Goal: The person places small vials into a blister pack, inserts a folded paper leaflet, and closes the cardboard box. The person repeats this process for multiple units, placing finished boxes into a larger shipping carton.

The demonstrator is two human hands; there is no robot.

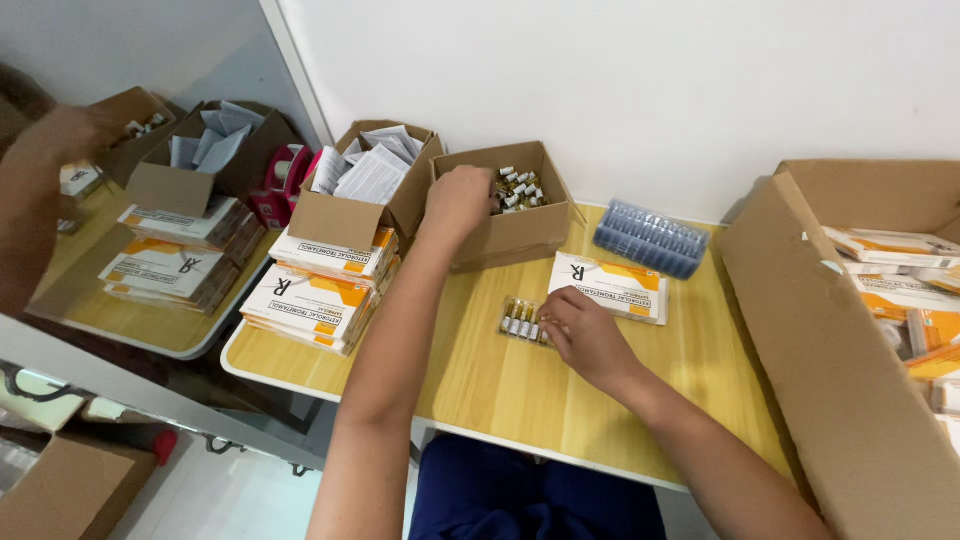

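Observation:
My left hand (457,203) reaches into a small cardboard box (520,236) of loose glass vials (514,188), its fingers curled among them; whether it holds any is hidden. On the wooden table (520,390), my right hand (585,335) rests with its fingertips on a clear tray of vials (520,320). Just behind that hand lies a flat white and orange carton (612,286).
Stacks of white and orange cartons (315,300) sit at the left, under a cardboard box of folded leaflets (365,180). A stack of blue plastic trays (650,238) lies by the wall. A large cardboard box (830,370) of cartons stands at right. A mirror (130,170) at left reflects the scene.

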